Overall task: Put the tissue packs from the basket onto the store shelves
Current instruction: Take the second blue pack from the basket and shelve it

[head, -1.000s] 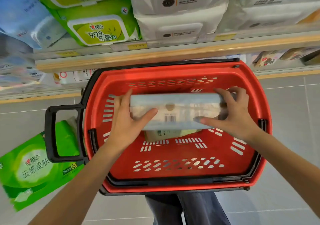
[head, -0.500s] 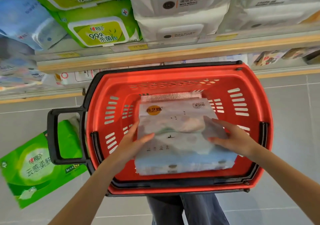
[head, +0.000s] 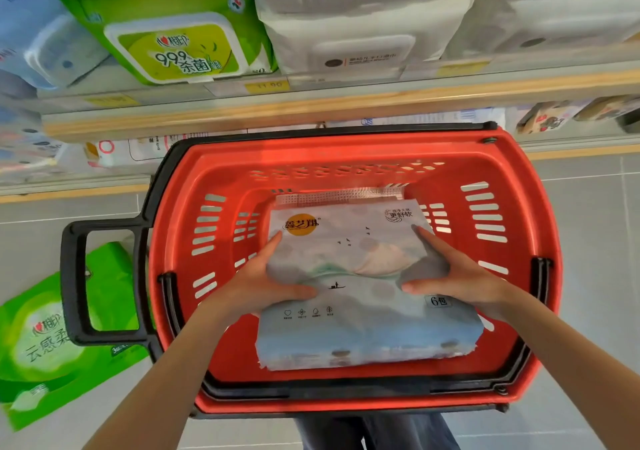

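Grey floor tiles (head: pixel 588 227) lie under a red plastic basket (head: pixel 519 207) with slots in its walls and a black handle (head: pixel 74 283). Behind it, a wooden-edged shelf (head: pixel 346 106) holds green packs (head: pixel 180 44) marked "99.9" and white packs (head: pixel 363 16). A yellow price tag (head: pixel 266 86) reads "11.90". Another green pack (head: pixel 52 338) lies on the floor beside the handle.

Over the basket is a soft, shiny tissue pack (head: pixel 360 290), pale blue, with mountains, birds, a tiny boat and "6包". The left hand (head: pixel 263 283) and right hand (head: pixel 457 276) grip its two sides, thumbs on top, fingers stretched along the wrap.
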